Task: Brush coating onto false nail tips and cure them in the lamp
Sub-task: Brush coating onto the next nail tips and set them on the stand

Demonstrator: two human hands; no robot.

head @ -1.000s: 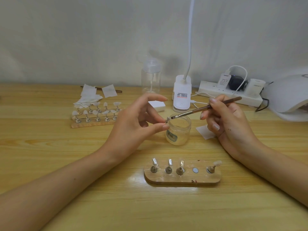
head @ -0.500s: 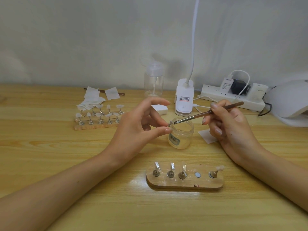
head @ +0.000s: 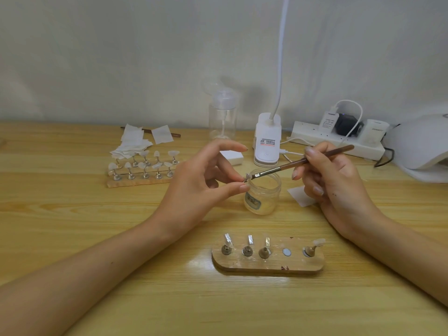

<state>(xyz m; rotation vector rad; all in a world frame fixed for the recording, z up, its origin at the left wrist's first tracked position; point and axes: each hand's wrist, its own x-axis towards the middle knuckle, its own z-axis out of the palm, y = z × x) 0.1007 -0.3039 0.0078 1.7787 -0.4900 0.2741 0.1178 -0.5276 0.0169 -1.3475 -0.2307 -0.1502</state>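
My left hand (head: 201,180) pinches a small nail tip on its metal stand (head: 246,178) between thumb and middle finger, just above the rim of a small clear jar (head: 263,197). A thin brown brush (head: 300,163) sits in the grip of my right hand (head: 332,185), its bristles touching the nail tip. In front of me a wooden holder (head: 268,261) carries three stands with tips on the left, one bare magnet spot and one stand with a tip on the right. The white curing lamp (head: 421,147) stands at the far right edge.
A second wooden rack (head: 143,174) with several nail tips lies back left, beside a pile of white wipes (head: 135,141). A clear pump bottle (head: 222,117), a white clip lamp base (head: 266,144) and a power strip (head: 337,141) line the back. One wipe (head: 301,196) lies by the jar.
Both hands keep the same hold. The brush tip stays at the nail tip with only slight shifts; the view has tilted a little.
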